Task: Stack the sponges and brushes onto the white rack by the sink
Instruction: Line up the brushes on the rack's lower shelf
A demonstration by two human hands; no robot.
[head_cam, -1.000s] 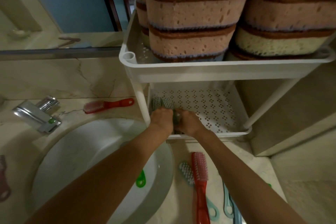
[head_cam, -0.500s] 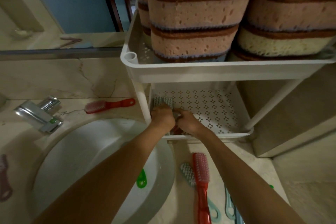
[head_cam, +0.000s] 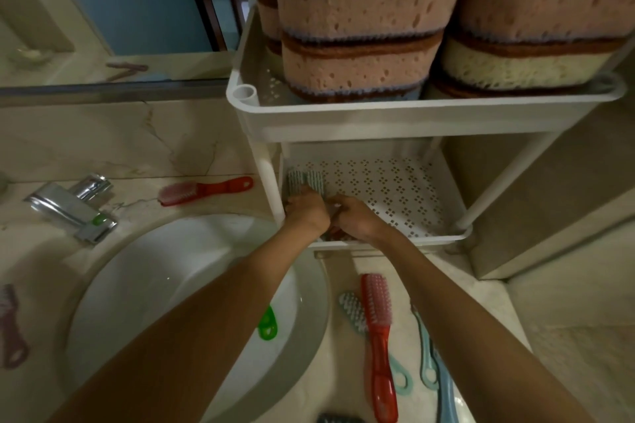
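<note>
Gripping brushes (head_cam: 305,182): L hand (head_cam: 307,214), R hand (head_cam: 355,220)

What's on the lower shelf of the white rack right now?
Two pale bristle brushes lie at its left end. The left hand and right hand cover the rest.

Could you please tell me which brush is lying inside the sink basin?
The green-handled brush: its looped handle lies inside the white sink basin, whereas the other brushes rest on the counter or the white rack.
</note>
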